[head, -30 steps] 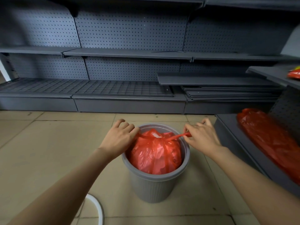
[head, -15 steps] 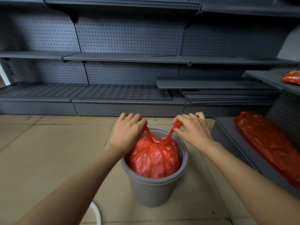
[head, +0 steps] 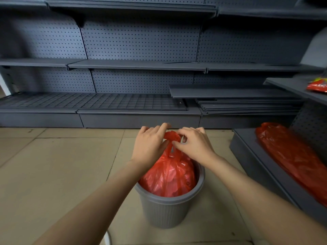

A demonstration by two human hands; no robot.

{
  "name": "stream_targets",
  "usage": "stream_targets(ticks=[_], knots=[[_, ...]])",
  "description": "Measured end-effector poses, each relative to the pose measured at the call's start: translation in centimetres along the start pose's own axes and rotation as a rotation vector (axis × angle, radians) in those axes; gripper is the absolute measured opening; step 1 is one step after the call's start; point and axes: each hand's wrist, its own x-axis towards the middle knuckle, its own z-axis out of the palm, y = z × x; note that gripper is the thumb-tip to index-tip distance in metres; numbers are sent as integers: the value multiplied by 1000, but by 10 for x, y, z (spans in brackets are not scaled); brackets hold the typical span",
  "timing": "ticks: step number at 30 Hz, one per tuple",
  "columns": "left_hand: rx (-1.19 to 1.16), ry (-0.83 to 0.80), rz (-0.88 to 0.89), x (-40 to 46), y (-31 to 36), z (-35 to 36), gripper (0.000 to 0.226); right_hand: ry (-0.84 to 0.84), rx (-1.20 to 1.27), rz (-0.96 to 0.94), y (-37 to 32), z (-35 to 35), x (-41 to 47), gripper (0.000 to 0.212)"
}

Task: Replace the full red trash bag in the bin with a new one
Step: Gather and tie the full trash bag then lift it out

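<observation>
Dark grey pegboard shelving (head: 141, 50) fills the wall beyond a tiled floor (head: 53, 165). On a low shelf (head: 251, 156) at right lies another red bag (head: 290, 156); a red packet (head: 317, 85) above carries print too blurred to read. The grey bin (head: 166, 209) stands on the floor holding the full red trash bag (head: 169, 174). Left hand (head: 150, 145) and right hand (head: 194, 145) pinch its gathered top above the bin.

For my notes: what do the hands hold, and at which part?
Both hands, left and right, grip the full red plastic trash bag by its gathered handles.
</observation>
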Motion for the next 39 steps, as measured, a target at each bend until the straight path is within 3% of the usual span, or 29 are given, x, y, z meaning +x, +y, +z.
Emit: stream_targets(ticks=[7, 13, 17, 21, 23, 33, 39], knots=[[-342, -68, -76, -5, 5, 10, 36, 23, -58, -10, 8, -2, -3, 19], [-409, -24, -94, -1, 19, 11, 19, 40, -5, -21, 11, -8, -7, 15], [-374, -31, -75, -1, 18, 11, 32, 87, 26, 9, 12, -9, -10, 27], [-421, -150, -85, -2, 20, 8, 68, 127, 43, 56, 18, -12, -5, 24], [-402, -184, -86, -3, 20, 10, 75, 100, 80, 55, 16, -9, -5, 23], [-352, -230, -132, -4, 13, 24, 35, 55, 120, -3, 13, -6, -6, 20], [-446, -297, -217, -3, 14, 29, 26, -3, 205, -14, 9, -8, -7, 17]])
